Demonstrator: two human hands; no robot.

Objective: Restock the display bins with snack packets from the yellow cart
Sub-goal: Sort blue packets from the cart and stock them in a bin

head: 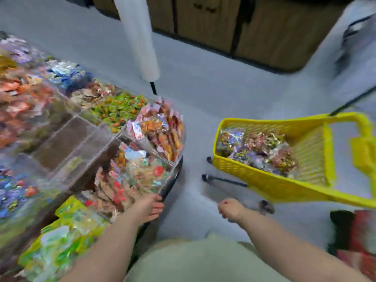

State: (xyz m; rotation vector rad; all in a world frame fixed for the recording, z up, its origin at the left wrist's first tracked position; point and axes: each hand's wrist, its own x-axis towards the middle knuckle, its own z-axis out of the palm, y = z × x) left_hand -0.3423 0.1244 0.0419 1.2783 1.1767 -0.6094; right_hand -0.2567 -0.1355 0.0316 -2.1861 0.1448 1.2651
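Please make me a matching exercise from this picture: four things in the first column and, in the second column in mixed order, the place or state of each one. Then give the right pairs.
Column one
1. yellow plastic mesh cart
2. left hand
3. right hand
4. green-wrapped sweets

Column two
A. curled, holding nothing, above the grey floor
B. heaped in the display stand
C. standing on the floor, mixed snack packets inside
D. resting at the stand's black edge

Pairs: 1-C, 2-D, 3-A, 4-B
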